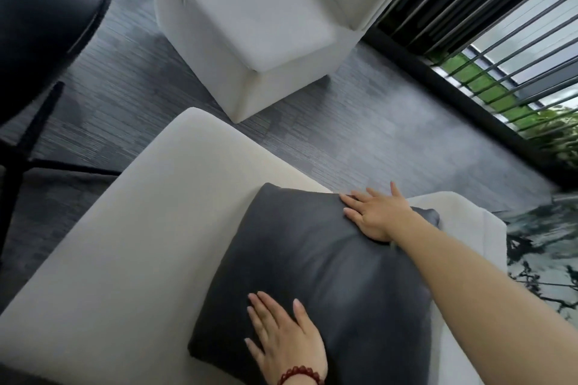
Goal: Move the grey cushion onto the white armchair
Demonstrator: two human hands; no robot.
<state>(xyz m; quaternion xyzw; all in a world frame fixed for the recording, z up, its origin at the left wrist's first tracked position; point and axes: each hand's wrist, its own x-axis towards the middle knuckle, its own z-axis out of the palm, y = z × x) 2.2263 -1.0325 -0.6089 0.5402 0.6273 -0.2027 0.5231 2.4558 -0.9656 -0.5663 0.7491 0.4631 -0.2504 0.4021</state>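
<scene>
The grey cushion [316, 272] lies on the seat of a white armchair [131, 259] in the lower half of the view. My left hand [286, 337], with a red bead bracelet at the wrist, rests flat on the cushion's near left part, fingers spread. My right hand [377, 212] lies flat on the cushion's far right corner, fingers apart. Neither hand grips the fabric. The cushion's near edge runs out of view at the bottom.
A second white armchair [250, 25] stands further off across a strip of grey carpet [359, 134]. A black chair [40, 25] with thin legs is at the left. A window with dark slatted blinds [488, 19] fills the upper right; a dark marbled surface [544, 247] lies at right.
</scene>
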